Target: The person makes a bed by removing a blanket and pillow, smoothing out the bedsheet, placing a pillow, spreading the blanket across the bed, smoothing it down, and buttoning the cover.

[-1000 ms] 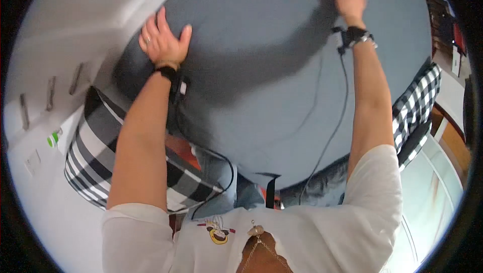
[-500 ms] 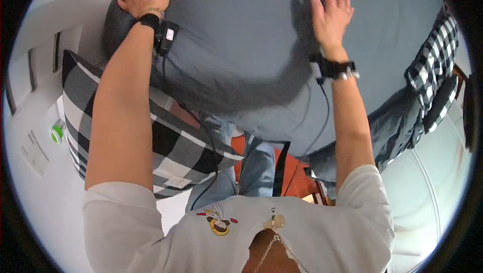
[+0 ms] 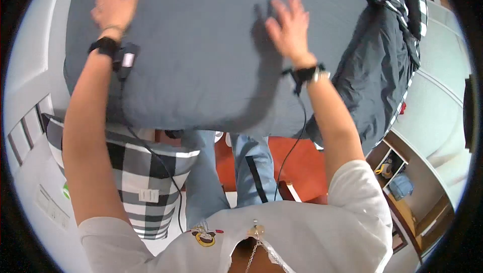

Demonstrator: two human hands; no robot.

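Observation:
A grey fitted sheet (image 3: 196, 47) covers the mattress in front of me. Over its left part is my left hand (image 3: 114, 6), fingers spread and holding nothing. My right hand (image 3: 291, 29) is open too, tilted above the right half of the sheet, with its shadow falling just to the left. Whether either palm touches the cloth I cannot tell. Both wrists carry black straps, each with a cable running back towards me. To the right of my right arm lies a crumpled dark grey duvet (image 3: 375, 67) with a black-and-white checked side.
A checked pillow (image 3: 146, 172) leans at the near left, below the bed edge. White slatted railing (image 3: 30, 92) borders the left side. Reddish floor (image 3: 302, 165) shows around my legs. At the lower right stands a wooden shelf unit (image 3: 427, 192) holding a blue bag (image 3: 401, 186).
The mattress edge now lies flatter and straighter across my view. Both hands have shifted left in the picture, and the left hand has come off the mattress corner. My view has turned slightly.

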